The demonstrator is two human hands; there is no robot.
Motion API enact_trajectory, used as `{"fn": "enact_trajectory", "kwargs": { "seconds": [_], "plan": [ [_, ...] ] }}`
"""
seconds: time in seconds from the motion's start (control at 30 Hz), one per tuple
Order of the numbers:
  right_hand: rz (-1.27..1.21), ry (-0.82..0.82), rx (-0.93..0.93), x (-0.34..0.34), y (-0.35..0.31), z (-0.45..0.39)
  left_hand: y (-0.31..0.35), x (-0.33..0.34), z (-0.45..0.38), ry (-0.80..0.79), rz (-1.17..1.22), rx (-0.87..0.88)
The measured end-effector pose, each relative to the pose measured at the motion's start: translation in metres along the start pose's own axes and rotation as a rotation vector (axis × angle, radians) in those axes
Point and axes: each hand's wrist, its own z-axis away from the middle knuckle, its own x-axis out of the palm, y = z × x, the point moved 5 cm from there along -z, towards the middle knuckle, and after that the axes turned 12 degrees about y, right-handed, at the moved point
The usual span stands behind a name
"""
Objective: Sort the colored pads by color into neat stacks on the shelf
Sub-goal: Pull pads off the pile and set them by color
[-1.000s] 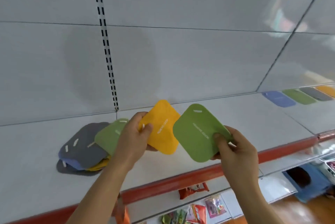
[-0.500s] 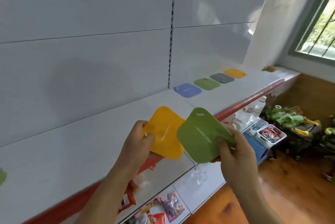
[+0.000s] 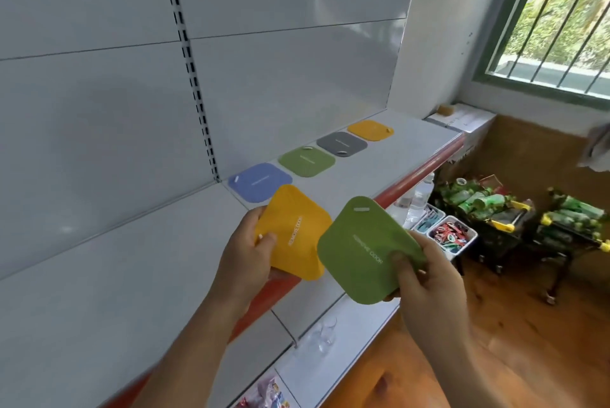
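Left hand grasps a yellow pad; right hand pinches a green pad, both over the shelf red front edge. Behind them, four flat rounded-square pads line the back wall: blue pad, green, grey, yellow. Bare shelf lies leftward.

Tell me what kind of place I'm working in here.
Probably a small shop. A long white retail shelf with a red front edge and slotted uprights holds the pads, packaged goods sit in baskets on the lower shelf, and racks of green bottles stand on the floor.
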Motion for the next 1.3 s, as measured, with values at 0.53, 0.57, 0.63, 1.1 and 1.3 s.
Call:
{"fn": "enact_trajectory", "kwargs": {
  "seconds": [0.53, 0.57, 0.63, 1.1, 1.3],
  "plan": [
    [0.008, -0.044, -0.052, 0.063, 0.021, -0.201, 0.012, 0.103, -0.154, 0.076, 0.161, -0.119],
    [0.008, -0.056, -0.052, 0.067, 0.027, -0.212, 0.011, 0.106, -0.160, 0.094, 0.163, -0.125],
    [0.007, -0.085, -0.047, 0.074, 0.038, -0.236, 0.011, 0.111, -0.172, 0.150, 0.147, -0.124],
    [-0.001, -0.736, -0.171, 0.204, 0.048, -0.363, 0.034, 0.107, -0.163, 0.708, 0.322, -0.172],
    [0.139, -0.965, -0.349, 0.281, 0.036, -0.354, 0.036, 0.090, -0.144, 0.844, 0.387, -0.190]
  ]
}}
